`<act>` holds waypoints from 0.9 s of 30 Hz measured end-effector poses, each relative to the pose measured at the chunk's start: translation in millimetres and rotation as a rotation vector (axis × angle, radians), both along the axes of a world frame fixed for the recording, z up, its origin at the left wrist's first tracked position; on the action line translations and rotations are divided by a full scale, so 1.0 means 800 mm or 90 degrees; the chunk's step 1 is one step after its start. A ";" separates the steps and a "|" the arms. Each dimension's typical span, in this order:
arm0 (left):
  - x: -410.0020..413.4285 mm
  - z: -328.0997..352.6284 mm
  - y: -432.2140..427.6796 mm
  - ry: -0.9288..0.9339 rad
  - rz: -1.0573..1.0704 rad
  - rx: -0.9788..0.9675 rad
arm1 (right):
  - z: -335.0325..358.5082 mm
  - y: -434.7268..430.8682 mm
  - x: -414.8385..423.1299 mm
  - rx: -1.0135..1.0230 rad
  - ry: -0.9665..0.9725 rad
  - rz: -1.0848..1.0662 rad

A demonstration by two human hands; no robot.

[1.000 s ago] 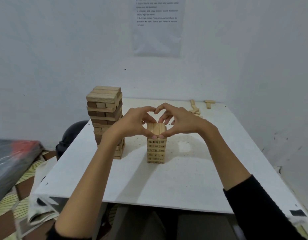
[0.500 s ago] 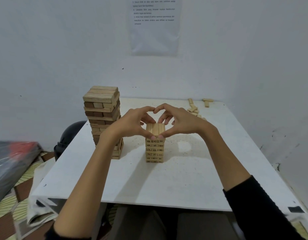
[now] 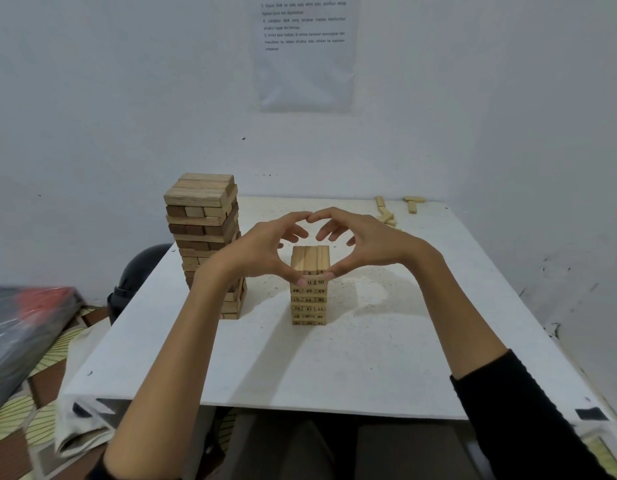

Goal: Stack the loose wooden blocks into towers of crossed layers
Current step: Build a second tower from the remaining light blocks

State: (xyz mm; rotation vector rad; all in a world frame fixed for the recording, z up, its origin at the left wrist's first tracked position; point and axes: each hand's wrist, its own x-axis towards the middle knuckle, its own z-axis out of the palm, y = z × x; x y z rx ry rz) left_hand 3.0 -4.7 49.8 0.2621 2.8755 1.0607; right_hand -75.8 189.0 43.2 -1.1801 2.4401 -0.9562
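A small tower (image 3: 309, 299) of pale numbered blocks stands mid-table, its top layer made of three blocks running front to back. My left hand (image 3: 265, 251) and my right hand (image 3: 362, 247) cup its top from either side. Both thumb tips press the front face just under the top layer. My fingers arch over and behind the top, and the index fingertips meet above it. A taller tower (image 3: 206, 237) of larger light and dark blocks stands to the left, partly behind my left wrist. Several loose blocks (image 3: 386, 216) lie at the far right of the table.
The white table (image 3: 334, 368) sits in a corner, with walls close behind and on the right. A dark helmet (image 3: 140, 271) lies beyond its left edge, with a grey bag (image 3: 19, 334) on the floor. A printed sheet (image 3: 305, 50) hangs on the back wall.
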 end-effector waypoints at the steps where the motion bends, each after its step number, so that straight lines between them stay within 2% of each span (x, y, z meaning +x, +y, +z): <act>1: 0.000 0.000 0.000 -0.003 -0.003 -0.002 | 0.000 0.001 -0.001 0.008 -0.003 0.002; 21: -0.002 -0.006 0.002 -0.022 -0.002 -0.015 | -0.012 -0.003 0.002 -0.005 0.011 -0.004; 27: -0.012 0.033 0.018 -0.001 -0.017 -0.056 | 0.008 0.027 -0.006 -0.034 -0.005 -0.061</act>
